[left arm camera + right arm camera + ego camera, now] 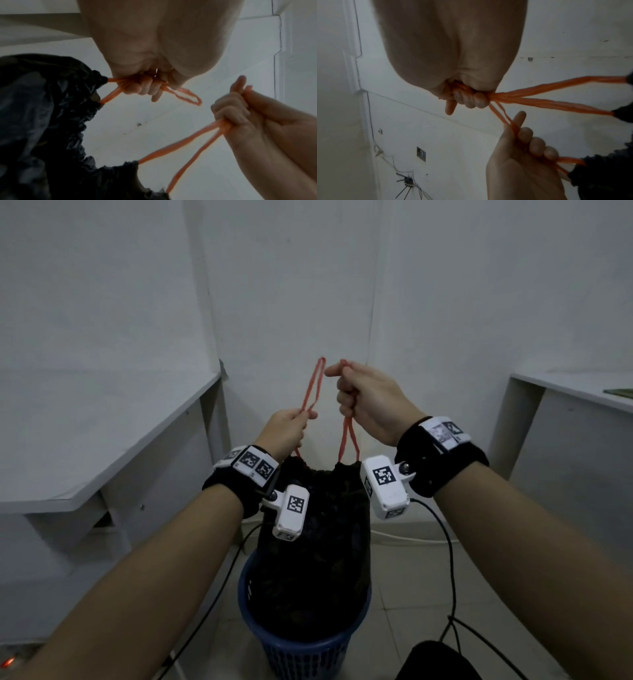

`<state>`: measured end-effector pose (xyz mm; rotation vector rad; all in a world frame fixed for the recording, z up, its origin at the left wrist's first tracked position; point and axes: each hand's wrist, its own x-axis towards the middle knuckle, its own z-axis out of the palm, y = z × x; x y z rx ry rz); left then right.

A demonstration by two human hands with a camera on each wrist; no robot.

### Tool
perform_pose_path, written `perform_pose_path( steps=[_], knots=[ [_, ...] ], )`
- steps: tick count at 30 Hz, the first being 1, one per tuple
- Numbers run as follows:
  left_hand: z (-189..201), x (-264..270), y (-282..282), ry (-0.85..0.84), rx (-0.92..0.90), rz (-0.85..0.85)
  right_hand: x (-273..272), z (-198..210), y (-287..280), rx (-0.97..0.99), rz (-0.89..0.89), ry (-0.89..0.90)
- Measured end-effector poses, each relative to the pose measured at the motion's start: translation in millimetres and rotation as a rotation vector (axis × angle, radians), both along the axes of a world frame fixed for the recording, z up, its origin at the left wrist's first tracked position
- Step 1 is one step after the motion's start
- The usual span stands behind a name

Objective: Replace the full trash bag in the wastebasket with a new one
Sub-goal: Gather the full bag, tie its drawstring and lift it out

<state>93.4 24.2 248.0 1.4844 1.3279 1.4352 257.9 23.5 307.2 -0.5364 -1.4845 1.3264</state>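
In a bare white corner, I grip one orange drawstring loop in each of my hands above the full black trash bag [313,546], which stands bulging out of the blue wastebasket [301,655] on the floor, its lower part seated inside the basket. My left hand [286,428] has its fingers curled round the left loop [313,385], whose free end stands up above the fist; my right hand [364,402] is closed round the right loop [348,440], held a little higher. The bag's mouth is puckered nearly shut below the two cords. The step, as I judge it, is to finish cinching and knot the loops before lifting. Done well, that means drawing both cords evenly so the neck gathers without tearing, crossing the loops close to the gather, then raising the bag straight up so the light basket does not ride up with it. The thin plastic cord looks stretched, so I should pull steadily and avoid jerking. No new bag is in view.
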Motion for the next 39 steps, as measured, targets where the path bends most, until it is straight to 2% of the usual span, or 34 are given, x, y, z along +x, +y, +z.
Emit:
perform_pose_path(
  steps=[2,6,10,15,17,19,22,26,31,35,37,39],
  knots=[
    [0.0,5.0,-1.5,0.017,-0.04,-0.031,-11.2,2.9,-3.5,0.038,0.028,-0.041],
    [3.9,13.9,-13.1,0.195,0.012,-0.152,-26.2,7.0,-7.0,0.06,0.01,-0.098],
    [6.0,22.5,-29.6,0.174,-0.051,-0.283,-30.9,7.7,-5.5,0.079,-0.065,-0.142],
    [3.5,24.3,-32.8,0.425,0.006,-0.326,-31.9,-1.7,-2.7,0.077,-0.073,-0.202],
    [0.0,24.4,-30.7,0.353,-0.01,-0.302,-20.8,-4.7,-2.0,0.145,-0.165,-0.407],
    [-3.7,20.5,-26.6,0.171,-0.027,-0.281,-5.4,-9.0,1.1,0.169,-0.227,-0.666],
    [-6.6,12.7,-22.2,-0.013,-0.024,-0.284,9.0,-21.5,7.1,0.185,-0.151,-0.87],
    [-5.4,12.5,-20.8,-0.066,-0.046,-0.321,10.7,-34.4,15.0,0.211,-0.152,-0.864],
    [-8.2,2.9,-10.5,-0.059,-0.014,-0.208,17.3,-31.3,18.5,0.316,-0.206,-1.001],
    [-8.2,-7.1,-4.3,-0.094,-0.005,-0.138,10.8,-33.9,17.8,0.329,-0.312,-0.889],
    [-9.1,-11.3,-1.4,-0.15,-0.023,-0.118,5.7,-40.5,15.3,0.238,-0.323,-0.774],
    [-9.3,-13.7,-1.2,-0.181,-0.036,-0.104,-1.0,-49.3,9.9,0.103,-0.257,-0.657]
  ],
)
